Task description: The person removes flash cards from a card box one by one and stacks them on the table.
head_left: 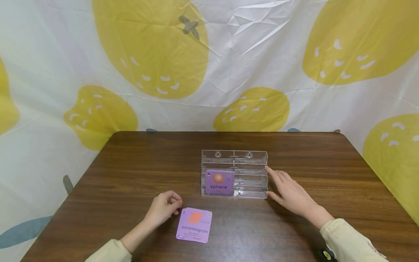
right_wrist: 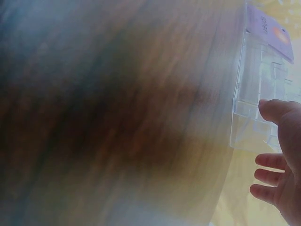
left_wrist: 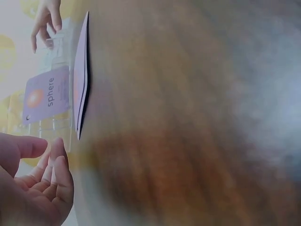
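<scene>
A clear plastic card holder (head_left: 250, 177) with two columns of stepped pockets stands on the table. In its lower left pocket sits a purple card reading "sphere" (head_left: 220, 186). My right hand (head_left: 290, 193) is at the holder's right side, thumb and forefinger spread along that edge, the other fingers extended. Nearer me lies a small stack of purple cards (head_left: 194, 227), the top one reading "parallelogram". Just left of that stack is my left hand (head_left: 163, 206), its fingers loosely bent. The left wrist view shows nothing between its thumb and fingertips.
The brown wooden table (head_left: 137, 163) reaches back to a white curtain (head_left: 229, 65) printed with yellow lemons. A small dark object with a yellow mark (head_left: 326, 254) is beside the right sleeve at the near edge of view.
</scene>
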`<state>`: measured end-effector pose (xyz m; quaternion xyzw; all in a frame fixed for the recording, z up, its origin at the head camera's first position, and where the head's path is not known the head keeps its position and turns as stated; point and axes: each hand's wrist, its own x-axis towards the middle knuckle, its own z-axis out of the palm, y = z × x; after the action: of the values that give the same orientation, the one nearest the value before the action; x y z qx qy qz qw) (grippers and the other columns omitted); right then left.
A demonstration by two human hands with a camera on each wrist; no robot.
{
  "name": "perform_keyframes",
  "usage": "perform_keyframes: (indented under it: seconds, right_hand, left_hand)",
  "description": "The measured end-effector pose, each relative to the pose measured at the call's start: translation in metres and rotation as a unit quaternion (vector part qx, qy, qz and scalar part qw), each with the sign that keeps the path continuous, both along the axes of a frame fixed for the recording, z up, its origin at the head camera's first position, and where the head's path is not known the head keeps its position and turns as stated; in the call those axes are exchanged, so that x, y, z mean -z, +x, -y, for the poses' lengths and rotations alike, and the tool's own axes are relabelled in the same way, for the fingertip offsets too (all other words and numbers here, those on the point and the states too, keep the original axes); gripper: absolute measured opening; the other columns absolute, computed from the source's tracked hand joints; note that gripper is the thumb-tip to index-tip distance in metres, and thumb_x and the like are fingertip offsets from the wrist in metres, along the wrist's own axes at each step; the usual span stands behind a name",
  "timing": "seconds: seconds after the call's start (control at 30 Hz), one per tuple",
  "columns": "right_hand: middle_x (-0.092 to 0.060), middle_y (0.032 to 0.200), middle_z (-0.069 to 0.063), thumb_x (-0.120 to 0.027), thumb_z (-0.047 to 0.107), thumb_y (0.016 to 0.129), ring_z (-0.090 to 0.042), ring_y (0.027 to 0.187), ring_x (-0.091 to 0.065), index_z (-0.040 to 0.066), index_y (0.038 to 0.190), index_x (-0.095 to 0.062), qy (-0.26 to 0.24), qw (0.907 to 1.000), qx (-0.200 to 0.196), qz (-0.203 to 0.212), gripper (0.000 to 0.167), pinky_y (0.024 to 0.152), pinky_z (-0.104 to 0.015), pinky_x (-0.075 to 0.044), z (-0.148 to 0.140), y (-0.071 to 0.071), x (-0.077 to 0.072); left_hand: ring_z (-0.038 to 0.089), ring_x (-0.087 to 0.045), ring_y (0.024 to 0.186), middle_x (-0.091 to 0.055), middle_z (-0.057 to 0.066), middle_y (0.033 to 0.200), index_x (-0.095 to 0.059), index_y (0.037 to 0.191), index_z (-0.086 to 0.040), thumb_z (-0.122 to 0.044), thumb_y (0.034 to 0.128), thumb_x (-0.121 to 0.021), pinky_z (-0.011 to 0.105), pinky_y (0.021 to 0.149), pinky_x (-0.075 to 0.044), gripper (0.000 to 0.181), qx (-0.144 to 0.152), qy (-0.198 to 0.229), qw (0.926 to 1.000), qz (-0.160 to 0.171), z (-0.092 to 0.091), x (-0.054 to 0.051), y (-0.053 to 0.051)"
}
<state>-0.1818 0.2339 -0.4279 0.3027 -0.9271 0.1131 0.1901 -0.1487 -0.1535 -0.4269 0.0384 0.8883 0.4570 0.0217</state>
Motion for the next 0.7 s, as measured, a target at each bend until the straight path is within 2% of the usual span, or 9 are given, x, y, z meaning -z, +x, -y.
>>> perform_keyframes:
  seconds: [0.13,0.3,0.53,0.7]
  right_hand:
    - [-0.052,0.115,-0.022,-0.071,0.022,0.077,-0.034,0.106,-0.048,-0.001,0.136,-0.03,0.002,1.0,0.002,0.001,0.076,0.089,-0.047,-0.043,0.0,0.0,0.0]
    - [-0.052,0.114,-0.021,-0.071,0.022,0.077,-0.033,0.106,-0.049,-0.001,0.137,-0.029,0.003,1.0,0.003,0.001,0.077,0.089,-0.046,-0.043,0.0,0.0,0.001]
    - [-0.052,0.116,-0.022,-0.071,0.021,0.077,-0.034,0.107,-0.048,-0.002,0.136,-0.029,0.005,1.0,0.002,0.003,0.076,0.089,-0.047,-0.042,0.0,0.0,0.001]
    - [-0.052,0.115,-0.022,-0.071,0.021,0.078,-0.034,0.106,-0.048,-0.002,0.136,-0.029,0.008,1.0,0.003,0.001,0.075,0.089,-0.047,-0.042,0.0,0.0,0.0]
  left_hand:
    - [0.012,-0.056,0.052,-0.062,0.003,0.066,-0.062,0.083,-0.005,-0.01,0.0829,-0.062,0.024,0.04,-0.044,0.005,-0.003,0.002,1.0,0.0,-0.002,-0.001,-0.004]
    - [0.013,-0.059,0.053,-0.064,0.005,0.067,-0.062,0.085,-0.004,-0.017,0.083,-0.065,0.024,0.044,-0.046,0.013,0.01,0.016,0.9998,-0.004,-0.007,-0.003,-0.006]
    - [0.015,-0.062,0.058,-0.065,0.007,0.069,-0.062,0.085,-0.003,-0.017,0.0816,-0.066,0.024,0.047,-0.048,0.014,0.018,0.03,0.9994,-0.008,-0.011,-0.007,-0.007]
    - [0.016,-0.063,0.061,-0.066,0.009,0.071,-0.062,0.088,-0.003,-0.016,0.0816,-0.066,0.028,0.05,-0.051,0.016,0.02,0.04,0.9989,-0.008,-0.015,-0.01,-0.01]
